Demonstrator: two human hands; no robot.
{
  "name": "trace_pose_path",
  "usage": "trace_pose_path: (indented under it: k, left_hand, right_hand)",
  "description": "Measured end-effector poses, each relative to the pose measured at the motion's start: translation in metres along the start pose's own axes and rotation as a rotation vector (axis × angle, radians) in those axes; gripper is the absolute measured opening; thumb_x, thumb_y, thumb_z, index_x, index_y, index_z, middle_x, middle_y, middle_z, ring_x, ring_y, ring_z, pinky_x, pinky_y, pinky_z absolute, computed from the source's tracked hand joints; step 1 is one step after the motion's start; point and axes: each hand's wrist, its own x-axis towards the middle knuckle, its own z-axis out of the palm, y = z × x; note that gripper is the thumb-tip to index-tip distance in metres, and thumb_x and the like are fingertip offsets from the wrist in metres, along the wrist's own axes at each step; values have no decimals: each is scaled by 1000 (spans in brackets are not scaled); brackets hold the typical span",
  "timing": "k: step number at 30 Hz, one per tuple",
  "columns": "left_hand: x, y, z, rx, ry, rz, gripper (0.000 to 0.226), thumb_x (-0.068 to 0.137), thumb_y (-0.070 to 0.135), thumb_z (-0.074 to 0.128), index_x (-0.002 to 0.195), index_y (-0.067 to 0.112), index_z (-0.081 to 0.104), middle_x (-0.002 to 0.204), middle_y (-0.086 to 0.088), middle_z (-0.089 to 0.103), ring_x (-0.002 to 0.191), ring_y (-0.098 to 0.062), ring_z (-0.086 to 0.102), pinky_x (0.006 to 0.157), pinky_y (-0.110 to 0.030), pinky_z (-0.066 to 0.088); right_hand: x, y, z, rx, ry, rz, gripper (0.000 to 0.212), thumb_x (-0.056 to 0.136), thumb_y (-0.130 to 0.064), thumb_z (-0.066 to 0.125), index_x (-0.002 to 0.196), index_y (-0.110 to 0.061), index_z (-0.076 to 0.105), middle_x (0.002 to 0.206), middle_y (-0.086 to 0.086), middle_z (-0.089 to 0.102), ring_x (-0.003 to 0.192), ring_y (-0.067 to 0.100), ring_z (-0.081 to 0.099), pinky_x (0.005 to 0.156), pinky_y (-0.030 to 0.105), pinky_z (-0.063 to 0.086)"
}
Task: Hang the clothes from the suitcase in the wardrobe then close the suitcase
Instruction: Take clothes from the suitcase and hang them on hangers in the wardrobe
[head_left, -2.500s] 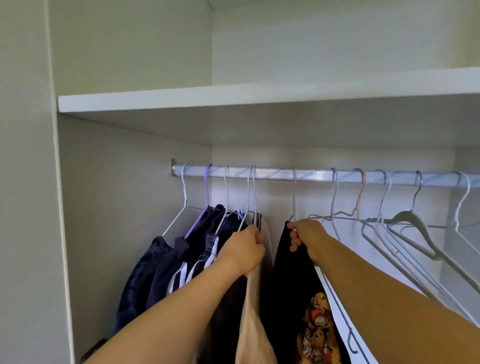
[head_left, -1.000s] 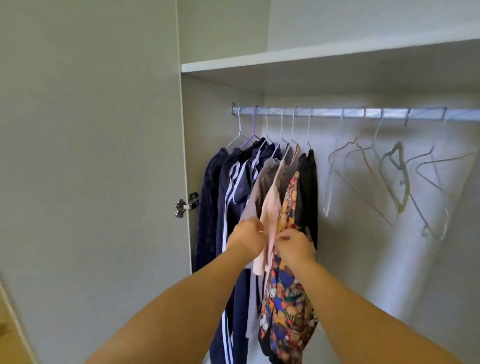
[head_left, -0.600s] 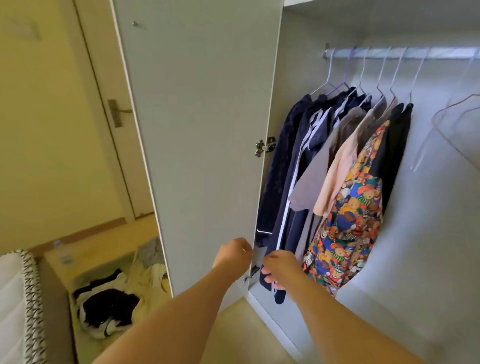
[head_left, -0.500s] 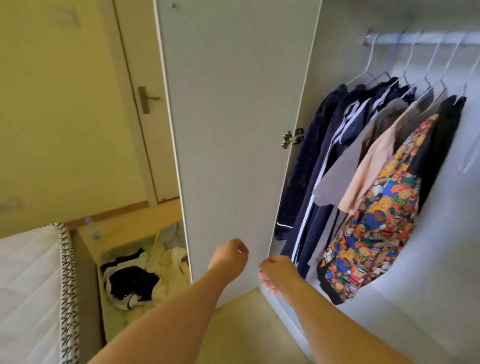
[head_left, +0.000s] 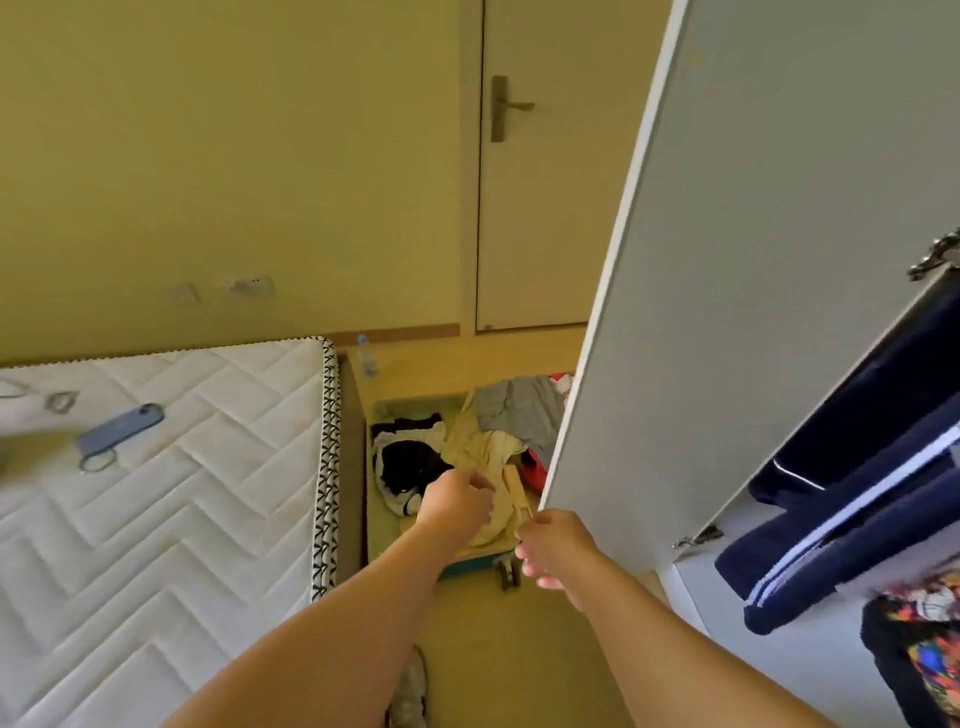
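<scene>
An open teal suitcase (head_left: 470, 567) lies on the floor between the bed and the wardrobe door. In it are a cream garment (head_left: 480, 452), a black and white garment (head_left: 405, 462), a grey garment (head_left: 519, 410) and something red (head_left: 535, 465). My left hand (head_left: 457, 501) hangs in the air above the suitcase, fingers loosely curled, holding nothing. My right hand (head_left: 553, 545) is beside it near the door's lower corner, also empty with relaxed fingers. Dark blue clothes (head_left: 857, 467) and a colourful printed garment (head_left: 919, 639) hang in the wardrobe at the right.
The open white wardrobe door (head_left: 753, 260) stands between the suitcase and the wardrobe and hides the suitcase's right part. A white mattress (head_left: 182, 493) with a blue phone (head_left: 119, 428) fills the left. A water bottle (head_left: 368, 356) stands by the wall. A room door (head_left: 535, 166) is behind.
My view has swung left and down from the wardrobe rail to the suitcase on the floor. Both hands let go of the hung clothes and dropped, now empty.
</scene>
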Motion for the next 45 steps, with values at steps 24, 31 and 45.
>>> trace_pose_path:
  k: [24,31,45]
  left_hand:
    - [318,-115,-104,-200,-56,-474,19,90,11,41,85,16,59,73,-2,56,65,-19,51,61,-28,44]
    - [417,-173,-53,-120,-22,-422,20,92,13,42,81,23,56,87,-2,60,74,-16,54,67,-28,49]
    - [595,-332,81,131,-32,-296,19,94,14,42,82,20,55,95,-2,58,90,-23,59,76,-32,48]
  right_hand:
    - [294,-150,126,-340,-47,102,19,93,-16,42,107,-16,55,73,-3,45,82,21,49,71,30,40]
    - [416,-115,147,-462,-60,46,26,96,-17,40,116,-12,55,92,2,52,87,20,50,69,25,39]
    - [641,7,215,-502,-52,-62,21,93,-13,41,76,-12,53,76,1,49,74,16,48,58,25,34]
